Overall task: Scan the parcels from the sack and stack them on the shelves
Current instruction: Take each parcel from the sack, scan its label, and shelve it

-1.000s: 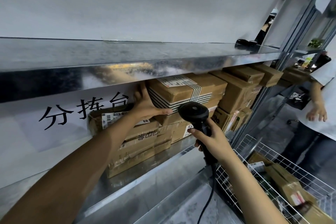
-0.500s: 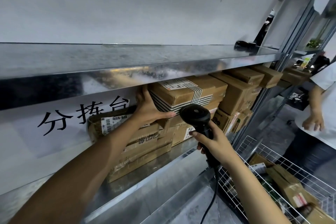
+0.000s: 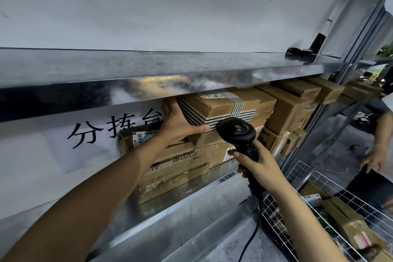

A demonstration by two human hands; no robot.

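Note:
A cardboard parcel wrapped in black-and-white striped tape [image 3: 221, 104] lies on top of a stack on the middle metal shelf [image 3: 191, 204], just under the upper shelf [image 3: 148, 83]. My left hand [image 3: 176, 123] presses against its left end, fingers straight up the side and thumb along the lower front edge. My right hand [image 3: 259, 166] grips the handle of a black corded barcode scanner [image 3: 236, 132], whose head is right in front of the stack. Flat brown boxes [image 3: 176, 168] lie under the striped parcel.
More brown boxes [image 3: 285, 108] fill the shelf to the right. A white wire basket [image 3: 308, 176] at lower right holds further parcels [image 3: 348, 223]. Another person's hand [image 3: 374, 159] hangs by the basket. A dark object [image 3: 297, 52] sits on the upper shelf. A sign with black characters hangs behind.
The view has tilted slightly upward. My left hand stays on the striped parcel's left end, and the scanner stays close to the stack's front.

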